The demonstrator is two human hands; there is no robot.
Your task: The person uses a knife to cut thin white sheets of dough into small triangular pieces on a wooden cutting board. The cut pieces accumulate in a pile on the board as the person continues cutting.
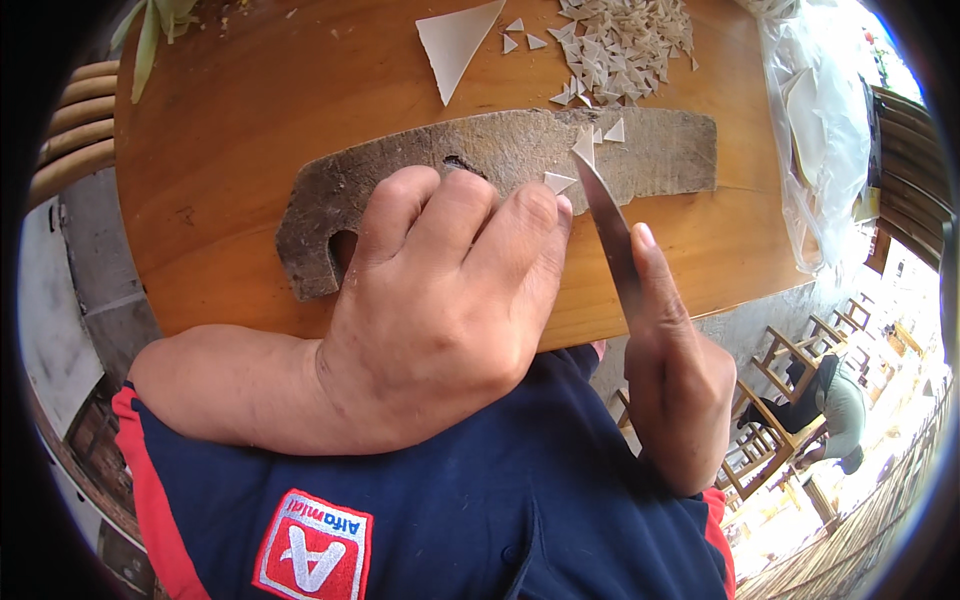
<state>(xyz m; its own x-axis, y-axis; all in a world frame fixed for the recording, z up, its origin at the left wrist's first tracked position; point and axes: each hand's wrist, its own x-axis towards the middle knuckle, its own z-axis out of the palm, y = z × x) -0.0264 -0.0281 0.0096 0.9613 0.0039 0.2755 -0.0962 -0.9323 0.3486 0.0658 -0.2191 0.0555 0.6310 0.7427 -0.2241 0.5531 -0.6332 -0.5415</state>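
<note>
A worn grey-brown wooden cutting board [500, 140], with a hole at its left end, lies along the table's near edge. My left hand [450, 260] rests on it with curled fingers, pinching a small white triangular piece [559, 182] at the fingertips. In my right hand [680, 370] is a knife [612, 235], index finger laid along its blade. The knife's tip reaches the board beside a few cut bits [615, 131]. The knife's handle is hidden in my palm.
A heap of small white triangular pieces [630, 50] lies beyond the board, beside a larger white sheet piece [458, 45]. A clear plastic bag [815, 130] sits at the wooden table's [230, 200] right edge. Another person [840, 405] bends among wooden stools at the far right.
</note>
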